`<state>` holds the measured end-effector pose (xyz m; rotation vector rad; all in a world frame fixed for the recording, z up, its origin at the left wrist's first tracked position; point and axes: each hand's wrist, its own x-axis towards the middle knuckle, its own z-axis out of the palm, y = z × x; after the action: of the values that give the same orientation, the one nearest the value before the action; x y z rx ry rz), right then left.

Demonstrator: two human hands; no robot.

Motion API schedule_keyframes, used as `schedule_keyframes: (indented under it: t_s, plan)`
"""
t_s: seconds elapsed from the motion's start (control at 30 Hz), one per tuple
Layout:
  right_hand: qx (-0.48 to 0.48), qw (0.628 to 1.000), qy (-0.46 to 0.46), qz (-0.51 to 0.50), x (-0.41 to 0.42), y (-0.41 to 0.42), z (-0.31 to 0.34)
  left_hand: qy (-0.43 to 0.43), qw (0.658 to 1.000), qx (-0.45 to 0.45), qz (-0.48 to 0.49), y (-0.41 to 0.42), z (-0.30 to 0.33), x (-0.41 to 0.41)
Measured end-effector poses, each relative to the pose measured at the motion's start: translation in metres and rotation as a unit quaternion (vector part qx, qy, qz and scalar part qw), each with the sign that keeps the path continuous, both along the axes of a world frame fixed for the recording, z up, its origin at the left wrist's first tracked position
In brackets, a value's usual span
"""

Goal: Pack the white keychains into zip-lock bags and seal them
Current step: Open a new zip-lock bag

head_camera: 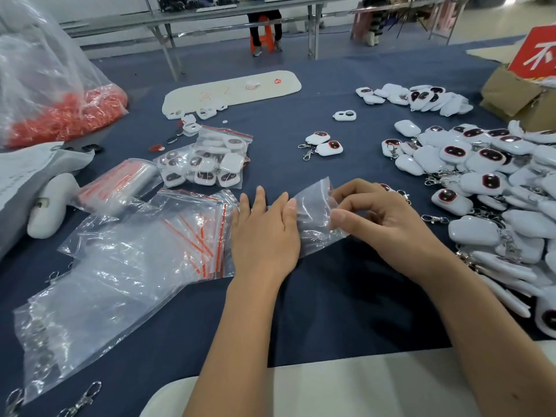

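Note:
A small clear zip-lock bag (316,219) lies on the blue tablecloth in front of me. My left hand (264,233) lies flat with straight fingers on the bag's left end. My right hand (376,215) pinches the bag's right part between thumb and curled fingers. A big heap of white keychains (487,182) with dark red-rimmed faces and metal clips fills the table's right side. Two more keychains (323,144) lie apart in the middle. A filled zip-lock bag of keychains (207,164) sits to the left, beyond a stack of empty red-striped bags (192,236).
A large clear bag of orange pieces (60,112) stands at far left. A cardboard box (520,97) sits at far right. A white tray (234,88) lies at the back. Loose metal clips (81,398) lie near the front left edge. A seated person (264,28) is behind another table.

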<state>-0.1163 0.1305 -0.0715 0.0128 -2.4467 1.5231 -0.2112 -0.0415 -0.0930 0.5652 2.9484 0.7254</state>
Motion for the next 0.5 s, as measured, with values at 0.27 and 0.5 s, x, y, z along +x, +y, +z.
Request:
schedule_keyframes:
  t_s: [0.27,0.5]
  plan:
    - [0.126,0.990,-0.037,0.053,-0.003,-0.013,-0.006,0.062,0.980,0.182,0.045,0.002,0.005,0.001]
    - [0.143,0.989,-0.031,0.034,-0.004,-0.016,-0.005,0.060,0.975,0.213,-0.001,0.005,0.006,0.006]
